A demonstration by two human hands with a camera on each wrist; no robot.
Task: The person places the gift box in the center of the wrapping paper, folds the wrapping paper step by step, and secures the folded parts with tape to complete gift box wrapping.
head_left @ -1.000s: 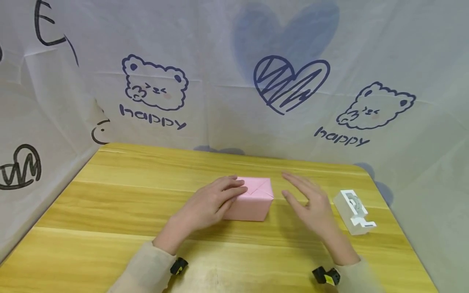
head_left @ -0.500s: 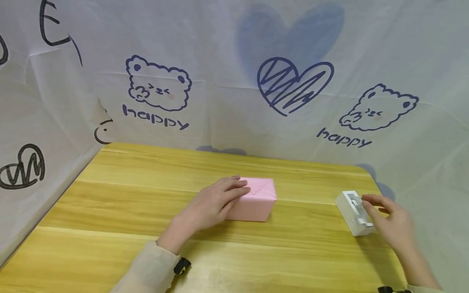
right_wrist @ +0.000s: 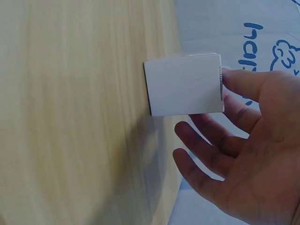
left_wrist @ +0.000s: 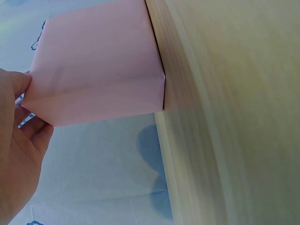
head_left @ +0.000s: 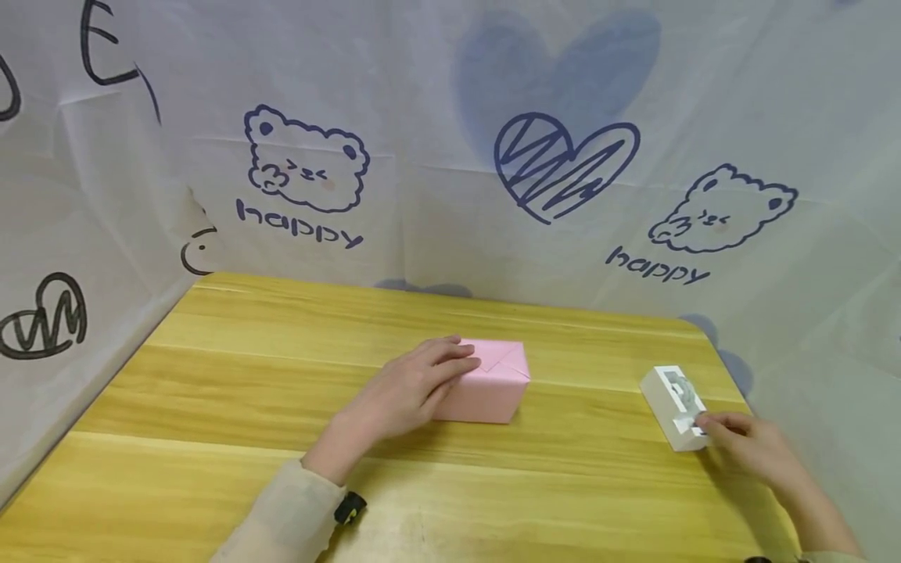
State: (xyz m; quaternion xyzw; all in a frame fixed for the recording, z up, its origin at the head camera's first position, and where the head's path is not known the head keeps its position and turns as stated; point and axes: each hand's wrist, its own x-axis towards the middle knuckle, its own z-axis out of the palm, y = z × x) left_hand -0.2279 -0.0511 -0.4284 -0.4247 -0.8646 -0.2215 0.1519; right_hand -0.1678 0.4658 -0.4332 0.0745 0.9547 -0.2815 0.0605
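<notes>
A pink paper-wrapped box point(head_left: 482, 399) sits on the wooden table point(head_left: 281, 399), folded paper flaps on its top. My left hand point(head_left: 408, 391) holds its left end, fingers over the top and thumb against the near side; the left wrist view shows thumb and fingertips at the box's upper edges. At the right stands a white tape dispenser point(head_left: 665, 410) with a roll of clear tape point(head_left: 683, 391). My right hand point(head_left: 756, 450) pinches the tape at the dispenser's near, toothed end between thumb and index finger. Its other fingers point(right_wrist: 197, 173) curl loosely beside the dispenser.
A white cloth point(head_left: 436, 219) with blue drawings hangs behind the table and along its sides. The dispenser stands near the table's right edge, with bare wood between it and the box. A black wrist strap point(head_left: 349, 508) is at the left cuff.
My right hand has moved from beside the box rightward to the dispenser, then toward its near end, where it pinches the tape. My left hand and the box have stayed put.
</notes>
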